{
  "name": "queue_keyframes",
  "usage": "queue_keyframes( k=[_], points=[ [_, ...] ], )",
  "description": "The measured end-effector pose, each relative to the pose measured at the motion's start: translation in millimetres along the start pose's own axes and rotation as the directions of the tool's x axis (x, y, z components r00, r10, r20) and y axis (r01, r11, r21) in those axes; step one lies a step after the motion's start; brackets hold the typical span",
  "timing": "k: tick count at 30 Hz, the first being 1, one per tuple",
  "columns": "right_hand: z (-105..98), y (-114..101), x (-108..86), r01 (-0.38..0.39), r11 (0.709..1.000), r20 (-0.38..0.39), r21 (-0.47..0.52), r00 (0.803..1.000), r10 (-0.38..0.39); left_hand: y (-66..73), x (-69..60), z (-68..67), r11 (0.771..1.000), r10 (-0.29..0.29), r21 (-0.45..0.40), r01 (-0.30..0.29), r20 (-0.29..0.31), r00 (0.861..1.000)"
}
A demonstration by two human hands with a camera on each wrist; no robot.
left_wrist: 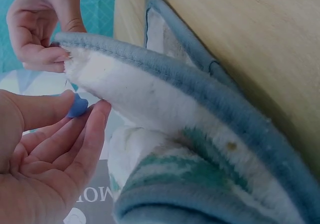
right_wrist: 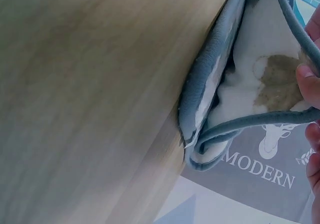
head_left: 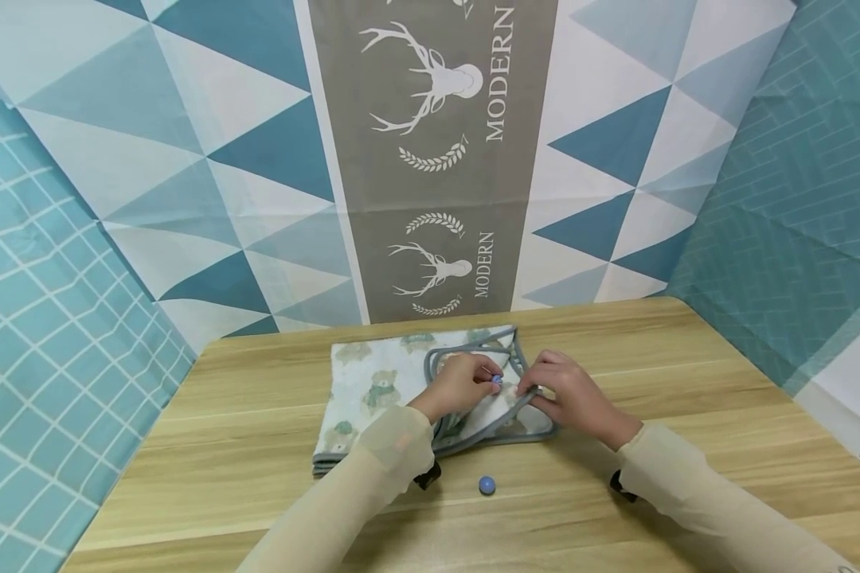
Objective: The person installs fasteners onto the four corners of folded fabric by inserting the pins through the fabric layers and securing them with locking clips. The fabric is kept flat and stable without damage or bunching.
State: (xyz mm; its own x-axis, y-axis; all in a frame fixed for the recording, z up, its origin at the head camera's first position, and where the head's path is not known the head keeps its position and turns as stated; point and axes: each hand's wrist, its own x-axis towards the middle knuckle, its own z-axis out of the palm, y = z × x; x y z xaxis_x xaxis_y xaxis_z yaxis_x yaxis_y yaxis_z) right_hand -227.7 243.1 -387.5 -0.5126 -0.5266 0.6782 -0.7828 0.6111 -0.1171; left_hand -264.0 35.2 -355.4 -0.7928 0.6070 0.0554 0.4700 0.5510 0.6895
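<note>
Pinching a small blue piece [head_left: 497,380] over the blanket [head_left: 381,390], the left hand [head_left: 461,384] in the head view sits at nine o'clock from the right hand [head_left: 575,395], which grips the blanket's edge; a blue ball [head_left: 486,485] lies on the table [head_left: 251,461] at their six o'clock. The left wrist view shows the piece toward nine o'clock, the right wrist view the gripped edge toward three o'clock

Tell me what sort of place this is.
Probably an indoor table set up as a small workspace: a wood-grain table stands by a creased backdrop printed with deer heads and "MODERN", with a rippled blue grid-patterned sheet on the left.
</note>
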Motion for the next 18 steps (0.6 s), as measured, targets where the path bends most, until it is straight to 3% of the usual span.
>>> queue_keyframes(
  k=[18],
  points=[
    [2.9,0.2,2.6,0.006,1.000,-0.004,0.006,1.000,-0.006,-1.1,-0.1,1.3,0.999,-0.031,-0.031,0.031,0.000,1.000]
  ],
)
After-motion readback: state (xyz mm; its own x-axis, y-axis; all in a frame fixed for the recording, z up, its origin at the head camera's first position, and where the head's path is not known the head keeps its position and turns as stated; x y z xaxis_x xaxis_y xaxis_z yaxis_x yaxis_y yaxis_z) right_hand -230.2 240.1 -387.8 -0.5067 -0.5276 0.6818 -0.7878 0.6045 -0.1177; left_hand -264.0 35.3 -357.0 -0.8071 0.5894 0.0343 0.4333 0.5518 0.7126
